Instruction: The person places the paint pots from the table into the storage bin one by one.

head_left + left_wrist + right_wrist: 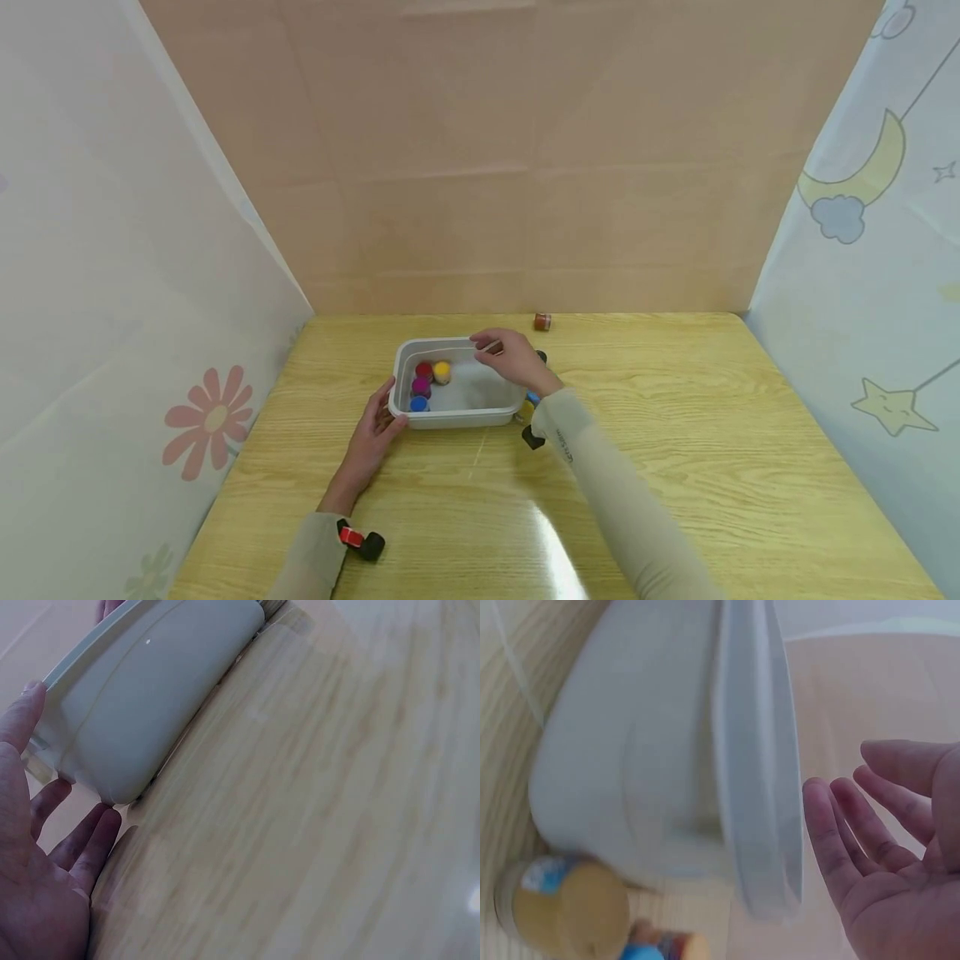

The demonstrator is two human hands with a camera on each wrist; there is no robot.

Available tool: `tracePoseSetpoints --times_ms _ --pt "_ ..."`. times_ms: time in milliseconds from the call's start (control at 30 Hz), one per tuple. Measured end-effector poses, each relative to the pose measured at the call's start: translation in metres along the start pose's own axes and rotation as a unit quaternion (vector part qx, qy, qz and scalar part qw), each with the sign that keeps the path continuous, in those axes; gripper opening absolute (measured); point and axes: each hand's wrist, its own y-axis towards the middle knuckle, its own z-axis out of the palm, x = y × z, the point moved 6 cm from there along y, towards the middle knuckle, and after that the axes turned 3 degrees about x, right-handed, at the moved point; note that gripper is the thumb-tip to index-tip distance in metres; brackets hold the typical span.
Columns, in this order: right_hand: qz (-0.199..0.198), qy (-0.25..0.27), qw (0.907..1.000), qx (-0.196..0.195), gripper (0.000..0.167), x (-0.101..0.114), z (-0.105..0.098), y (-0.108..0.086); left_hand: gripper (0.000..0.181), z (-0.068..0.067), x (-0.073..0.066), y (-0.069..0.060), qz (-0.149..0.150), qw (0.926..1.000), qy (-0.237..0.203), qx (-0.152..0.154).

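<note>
A pale grey plastic tub (450, 421) stands on the table, with small jars inside that have a red lid (423, 370), a yellow lid (442, 368), a magenta lid (422, 386) and a blue lid (418, 404). My left hand (371, 429) holds the tub's left end; in the left wrist view the thumb lies at the rim and fingertips touch the lower wall. Over the tub's right half hovers my right hand (513, 358), fingers apart and slightly bent. The right wrist view shows nothing in that palm.
Beside the tub's right end sits a yellow jar (562, 907), with a blue-topped jar (641, 951) close by, partly cut off. A brownish-red jar (542, 322) is near the table's back edge. Paper-covered walls bound the back and both sides.
</note>
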Motion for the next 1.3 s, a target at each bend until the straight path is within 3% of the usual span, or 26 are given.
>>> tracePoseSetpoints --times_ms 367,667,1067,1300 --pt "0.005 -0.011 0.9992 -0.038 0.034 -0.017 -0.04 -0.014 0.069 0.001 0.002 0.0 -0.001 1.0 -0.001 0.001" --pt "0.019 -0.001 0.9984 -0.054 0.035 -0.046 -0.062 -0.028 0.07 0.0 0.003 -0.002 -0.012 0.9999 0.002 -0.004" --pt "0.045 -0.006 0.997 -0.063 0.039 -0.074 -0.069 -0.049 0.068 0.0 0.003 -0.001 -0.002 1.0 0.003 0.0" --pt "0.075 -0.013 0.9962 -0.043 0.039 -0.093 -0.069 -0.057 0.069 0.001 0.002 0.001 0.0 1.0 0.0 0.002"
